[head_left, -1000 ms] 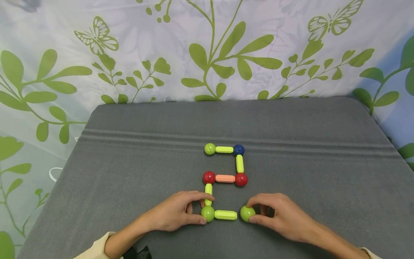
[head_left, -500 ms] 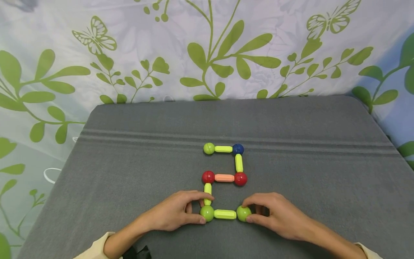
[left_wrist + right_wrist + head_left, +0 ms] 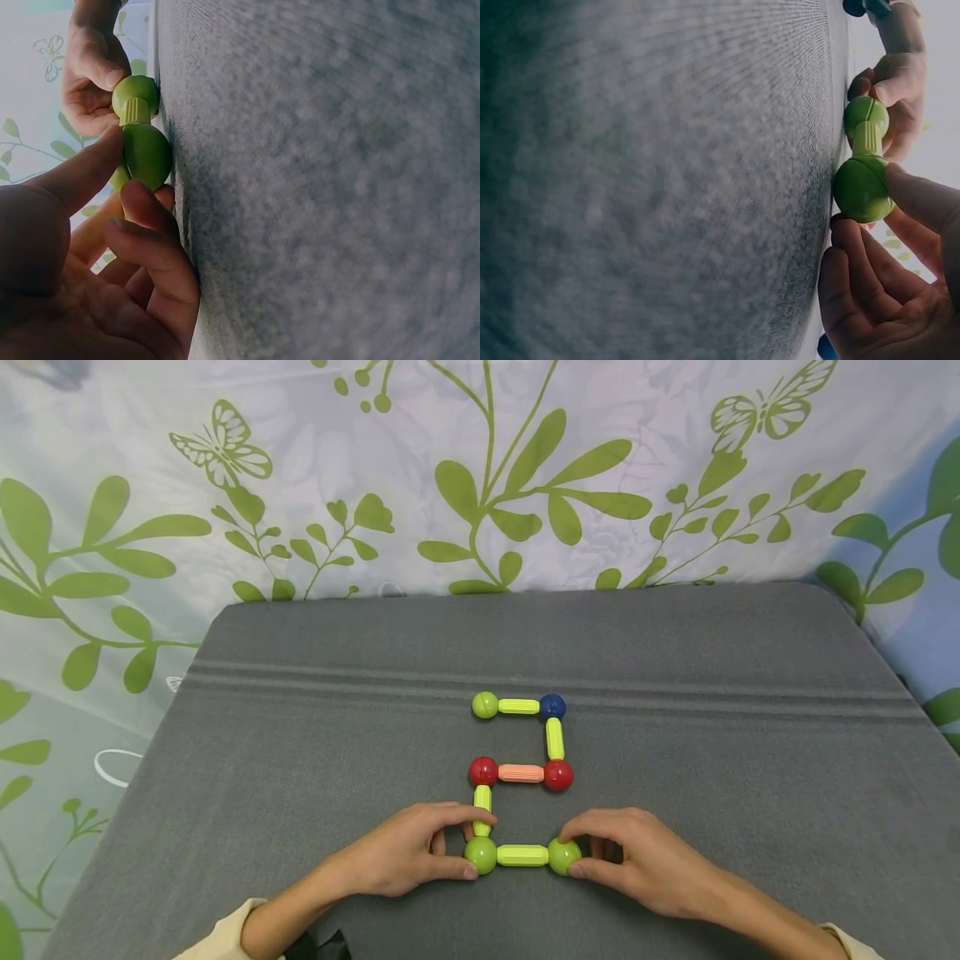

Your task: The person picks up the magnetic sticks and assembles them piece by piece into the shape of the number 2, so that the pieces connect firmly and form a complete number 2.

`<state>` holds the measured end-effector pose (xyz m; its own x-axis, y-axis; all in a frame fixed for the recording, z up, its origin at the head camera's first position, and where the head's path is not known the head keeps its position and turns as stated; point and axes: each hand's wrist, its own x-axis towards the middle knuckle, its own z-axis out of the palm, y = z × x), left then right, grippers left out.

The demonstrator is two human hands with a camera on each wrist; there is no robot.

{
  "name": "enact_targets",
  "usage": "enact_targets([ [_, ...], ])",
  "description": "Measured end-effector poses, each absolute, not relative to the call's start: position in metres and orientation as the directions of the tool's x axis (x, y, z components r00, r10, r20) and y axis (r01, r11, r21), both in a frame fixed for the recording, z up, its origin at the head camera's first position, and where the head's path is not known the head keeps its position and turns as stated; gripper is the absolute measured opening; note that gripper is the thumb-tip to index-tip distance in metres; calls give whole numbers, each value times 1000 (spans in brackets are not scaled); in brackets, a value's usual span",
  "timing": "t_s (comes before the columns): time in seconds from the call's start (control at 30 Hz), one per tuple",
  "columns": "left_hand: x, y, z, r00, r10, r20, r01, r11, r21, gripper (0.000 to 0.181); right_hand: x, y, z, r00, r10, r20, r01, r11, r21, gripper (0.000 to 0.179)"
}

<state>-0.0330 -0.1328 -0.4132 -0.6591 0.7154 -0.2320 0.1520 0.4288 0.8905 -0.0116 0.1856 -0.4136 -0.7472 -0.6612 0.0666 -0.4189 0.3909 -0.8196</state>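
Observation:
A chain of toy balls and ribbed rods lies on the grey cloth in the shape of a 2. At its lower left corner my left hand (image 3: 405,853) pinches a green ball (image 3: 481,855) between thumb and fingers, its index finger lying over the upright yellow-green rod (image 3: 482,800). My right hand (image 3: 648,864) pinches another green ball (image 3: 561,855) at the lower right end. Between these two balls runs a yellow-green rod (image 3: 522,856), meeting both. In the right wrist view, the thumb presses the side of the near green ball (image 3: 861,189).
Higher up the chain are a red ball (image 3: 483,771), a salmon rod (image 3: 521,773), a second red ball (image 3: 558,775), a blue ball (image 3: 552,706) and a green end ball (image 3: 485,705). The grey table (image 3: 315,727) backs onto a leaf-printed curtain (image 3: 315,460). Something black (image 3: 322,947) shows at the bottom edge.
My right hand has moved left with its green ball, closing the gap to the bottom rod, which now meets the ball. My left hand has stayed in place.

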Motion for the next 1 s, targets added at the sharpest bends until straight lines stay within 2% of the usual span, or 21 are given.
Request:
enact_targets([
  [1.0, -33, -134, -411, -643, 724, -251, 138, 432, 891, 48, -13, 185, -411, -732, -674, 96, -466, 394, -792, 17],
])
